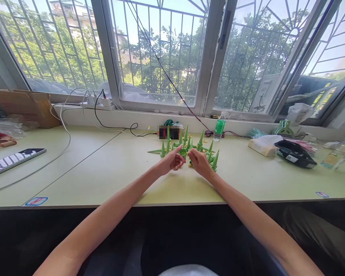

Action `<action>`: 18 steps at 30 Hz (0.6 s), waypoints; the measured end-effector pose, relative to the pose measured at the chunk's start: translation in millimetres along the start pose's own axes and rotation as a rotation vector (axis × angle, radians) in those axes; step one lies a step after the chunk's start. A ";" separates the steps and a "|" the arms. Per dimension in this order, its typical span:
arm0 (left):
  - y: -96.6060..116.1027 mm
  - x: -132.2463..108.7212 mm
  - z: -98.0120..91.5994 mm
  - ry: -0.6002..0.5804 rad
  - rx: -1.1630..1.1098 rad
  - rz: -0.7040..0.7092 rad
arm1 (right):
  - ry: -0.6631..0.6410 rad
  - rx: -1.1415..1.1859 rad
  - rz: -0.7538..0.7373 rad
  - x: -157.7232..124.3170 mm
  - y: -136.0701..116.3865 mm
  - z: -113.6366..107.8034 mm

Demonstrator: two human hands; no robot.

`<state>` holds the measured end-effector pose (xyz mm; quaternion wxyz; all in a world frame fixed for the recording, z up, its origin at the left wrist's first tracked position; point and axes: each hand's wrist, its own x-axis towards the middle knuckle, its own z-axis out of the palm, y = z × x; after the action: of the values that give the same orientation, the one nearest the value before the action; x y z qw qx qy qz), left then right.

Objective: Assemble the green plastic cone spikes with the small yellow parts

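Both my hands meet over the pale green table [109, 172], in front of a cluster of green plastic spikes [202, 147] with small yellow parts among them. My left hand [172, 160] is curled, thumb and forefinger pinching a small green ring-shaped piece [183, 152]. My right hand [199, 163] is closed beside it, fingertips close to the same piece; what those fingers hold is too small to make out. Several spikes stand upright; one lies flat at the cluster's left.
A green water bottle [219, 129] stands behind the spikes. A keyboard [14, 159] and cardboard box [25, 105] lie far left, with a power strip [99, 104] and cables on the sill. At right: a white packet [263, 145], a black pouch [294, 153].
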<state>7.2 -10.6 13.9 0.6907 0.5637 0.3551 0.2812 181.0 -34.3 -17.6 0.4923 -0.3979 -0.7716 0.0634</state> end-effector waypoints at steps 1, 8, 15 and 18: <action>0.7 -0.8 0.1 -0.005 -0.010 -0.011 | -0.001 -0.002 0.000 0.0 0.0 0.0; 2.6 -5.5 0.8 -0.043 -0.074 -0.014 | 0.005 0.020 0.012 0.6 1.1 -0.3; 0.3 -4.9 0.7 -0.063 -0.160 0.042 | -0.002 0.030 0.039 -0.1 2.9 0.7; -0.3 -4.6 0.3 -0.079 -0.127 0.076 | -0.009 0.031 0.043 -0.4 3.6 0.8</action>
<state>4.7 -14.4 14.4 0.7272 0.5426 0.2876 0.3068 182.4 -32.0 -20.0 0.4935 -0.4064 -0.7639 0.0879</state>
